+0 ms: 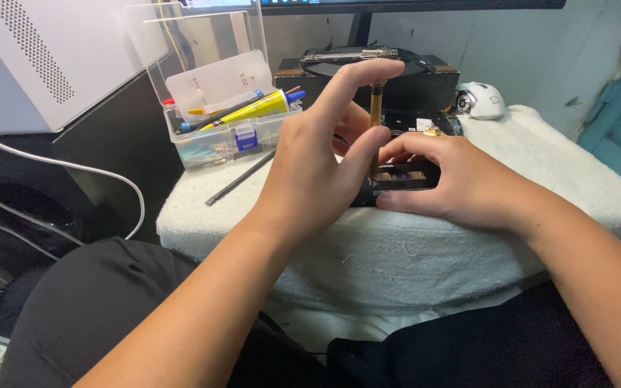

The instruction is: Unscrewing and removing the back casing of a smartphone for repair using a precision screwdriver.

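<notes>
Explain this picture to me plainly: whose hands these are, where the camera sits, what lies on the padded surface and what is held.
There is no machine here: a person works with two bare hands, and the one camera is worn on their head, looking down. The left hand holds a slim brass-coloured screwdriver upright, one fingertip on its top. The right hand steadies a small dark electronic device under the tip. Both rest on a white towel-covered pad. Behind lie a clear plastic box of tools with a yellow tube, a thin black rod, and a white computer mouse.
</notes>
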